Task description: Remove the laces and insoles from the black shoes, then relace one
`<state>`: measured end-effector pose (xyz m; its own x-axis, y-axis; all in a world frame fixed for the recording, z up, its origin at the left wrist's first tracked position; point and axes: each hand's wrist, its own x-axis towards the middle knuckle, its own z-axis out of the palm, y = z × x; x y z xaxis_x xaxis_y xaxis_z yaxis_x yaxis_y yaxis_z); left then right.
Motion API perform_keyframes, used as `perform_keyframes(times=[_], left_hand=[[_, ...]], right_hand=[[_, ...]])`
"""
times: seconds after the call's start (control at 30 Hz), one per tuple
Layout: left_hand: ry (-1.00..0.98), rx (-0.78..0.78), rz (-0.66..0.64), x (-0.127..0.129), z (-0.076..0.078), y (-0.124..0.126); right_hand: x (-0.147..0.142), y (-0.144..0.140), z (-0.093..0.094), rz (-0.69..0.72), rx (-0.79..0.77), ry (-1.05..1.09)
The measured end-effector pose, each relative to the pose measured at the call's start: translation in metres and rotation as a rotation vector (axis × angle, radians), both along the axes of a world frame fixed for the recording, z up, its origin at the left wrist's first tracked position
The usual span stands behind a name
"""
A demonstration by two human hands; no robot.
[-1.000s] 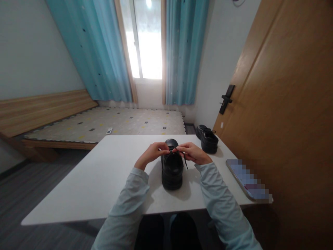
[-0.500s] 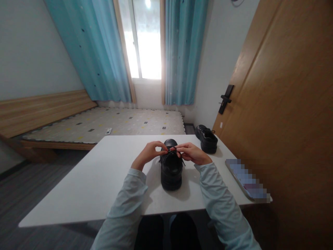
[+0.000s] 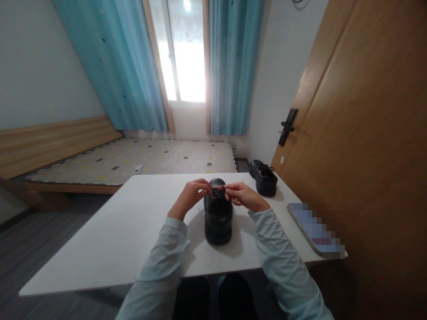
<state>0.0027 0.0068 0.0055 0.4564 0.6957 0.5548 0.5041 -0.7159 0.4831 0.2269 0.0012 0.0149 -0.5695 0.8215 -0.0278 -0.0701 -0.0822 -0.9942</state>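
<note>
A black lace-up shoe [image 3: 218,226] stands upright on the white table, its heel toward me and its toe pointing away. My left hand [image 3: 191,195] is at the left side of its lacing, fingers bent and closed near the laces. From the right, my right hand [image 3: 245,195] pinches a black shoelace [image 3: 223,188] between thumb and fingertips just above the shoe's tongue. Whether the left fingertips grip a lace or only rest by it is hard to see at this size.
A second black shoe [image 3: 265,180] stands at the table's far right corner. A pixelated flat device [image 3: 313,229] lies along the right edge of the white table [image 3: 100,240]. Beyond are a bed [image 3: 160,155] with a small white remote [image 3: 138,169], and a wooden door [image 3: 360,133] at right.
My fingertips have drawn slightly apart over the laces, uncovering more of the lacing. The shoe stays in place; the whole view has shifted slightly.
</note>
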Motion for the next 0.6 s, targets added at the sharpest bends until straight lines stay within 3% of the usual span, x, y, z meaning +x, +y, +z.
perform_keyframes(times=[0.4, 0.6], left_hand=[[0.293, 0.239, 0.185, 0.006, -0.003, -0.001], [0.219, 0.258, 0.287, 0.013, -0.009, -0.003]], right_hand=[[-0.006, -0.001, 0.001, -0.086, -0.011, -0.088], [-0.007, 0.001, -0.003, -0.125, 0.077, -0.158]])
